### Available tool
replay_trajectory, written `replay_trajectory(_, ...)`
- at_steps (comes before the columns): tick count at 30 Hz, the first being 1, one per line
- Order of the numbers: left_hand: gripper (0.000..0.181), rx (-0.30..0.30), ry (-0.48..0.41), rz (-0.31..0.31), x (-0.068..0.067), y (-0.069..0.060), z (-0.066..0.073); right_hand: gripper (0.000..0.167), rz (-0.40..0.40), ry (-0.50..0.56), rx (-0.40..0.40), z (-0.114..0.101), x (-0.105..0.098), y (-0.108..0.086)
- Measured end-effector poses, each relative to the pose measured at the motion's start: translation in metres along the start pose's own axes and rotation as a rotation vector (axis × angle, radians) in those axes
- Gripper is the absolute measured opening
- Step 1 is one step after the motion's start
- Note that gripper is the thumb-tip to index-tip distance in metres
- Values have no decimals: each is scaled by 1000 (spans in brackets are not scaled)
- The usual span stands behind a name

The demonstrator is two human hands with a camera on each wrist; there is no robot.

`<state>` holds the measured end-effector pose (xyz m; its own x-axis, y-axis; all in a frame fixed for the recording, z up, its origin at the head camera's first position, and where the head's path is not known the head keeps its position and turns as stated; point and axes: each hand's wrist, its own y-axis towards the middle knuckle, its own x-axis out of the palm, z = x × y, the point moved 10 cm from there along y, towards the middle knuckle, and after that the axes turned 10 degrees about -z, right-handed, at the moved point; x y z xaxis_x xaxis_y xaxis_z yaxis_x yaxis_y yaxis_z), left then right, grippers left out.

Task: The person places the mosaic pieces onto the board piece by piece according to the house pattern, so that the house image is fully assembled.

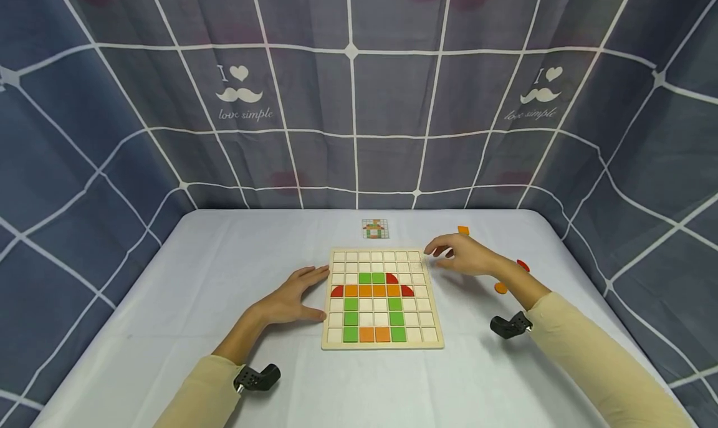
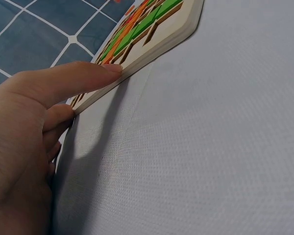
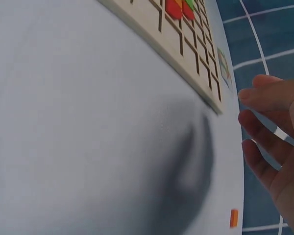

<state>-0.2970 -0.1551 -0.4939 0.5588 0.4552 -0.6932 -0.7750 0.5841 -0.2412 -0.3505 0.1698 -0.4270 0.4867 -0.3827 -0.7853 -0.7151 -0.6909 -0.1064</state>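
Note:
A wooden grid board (image 1: 335, 335) lies on the white table, holding green squares (image 1: 350, 319), orange squares (image 1: 367, 334) and red quarter-round pieces (image 1: 337, 291) in several cells. Against its left edge rests my left hand (image 1: 288, 298), fingers extended; in the left wrist view the thumb (image 2: 88, 78) touches the board's rim (image 2: 174, 41). My right hand (image 1: 462, 255) hovers by the board's upper right corner, fingers loosely bent. In the right wrist view nothing shows between those fingers (image 3: 257, 125), which are apart from the board (image 3: 157, 41).
A small pattern card (image 1: 375, 228) lies behind the board. To the right are loose pieces: an orange square (image 1: 463, 230), a red piece (image 1: 523, 265) near the right forearm, and a rounded orange piece (image 1: 500, 288). A grey checked curtain (image 1: 314, 160) encloses the table (image 1: 269, 378).

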Motion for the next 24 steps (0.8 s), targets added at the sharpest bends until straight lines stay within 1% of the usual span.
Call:
replay_trajectory(7,100,14,0,0,-2,0,3,29,29,-10,49,24,-17,-20)
replay_trajectory(9,100,15,2,0,-2,0,4,29,38,5,74,29,-21,-27)
replay_trajectory(14,100,10,6,3,-1,0,3,27,57,18,125,43,-33,-46)
replay_trajectory(18,100,13,4,6,-1,0,3,27,83,17,146,58,-44,-63)
replay_trajectory(21,100,10,4,5,-1,1,3,27,104,1,190,73,-51,-78)
replay_trajectory(24,100,5,1,4,-1,1,3,27,119,-37,260,91,-56,-94)
